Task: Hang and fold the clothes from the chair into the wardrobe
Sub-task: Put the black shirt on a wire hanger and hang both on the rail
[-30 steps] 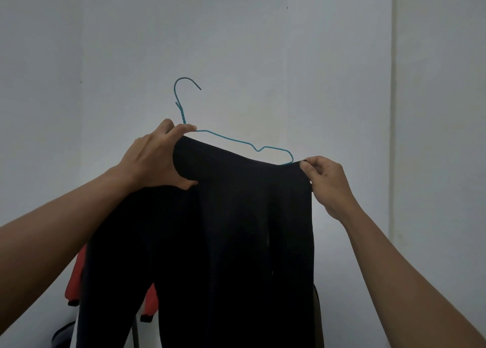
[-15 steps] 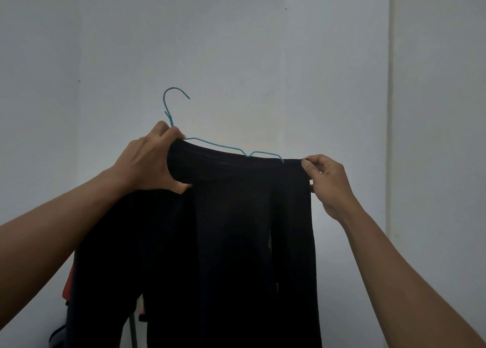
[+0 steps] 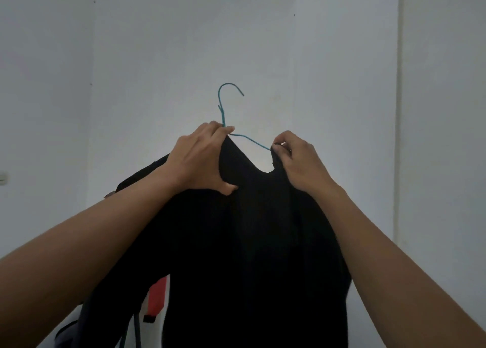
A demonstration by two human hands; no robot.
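Left grip is clamped on the black garment at the foot of the hook of the teal wire hanger. Its fingers curl over the top of the cloth and the thumb presses into the near face below. Right grip pinches the garment's upper edge at the hanger's sloping wire, a short way down from the hook on the other side (whether the fingertips also catch the wire itself cannot be told). Between the two grips a bare stretch of the hanger's wire shows, with the cloth dipping in a curve just under it. The hook stands above both grips, free in the air, its open end turned to the right. From the hanger the garment hangs down and fills the lower middle of the view. One fold juts out to the left, behind the left forearm. Below and left of the hanger, partly behind the garment, a red and white cloth shows. Behind the hanger is a plain pale wall.
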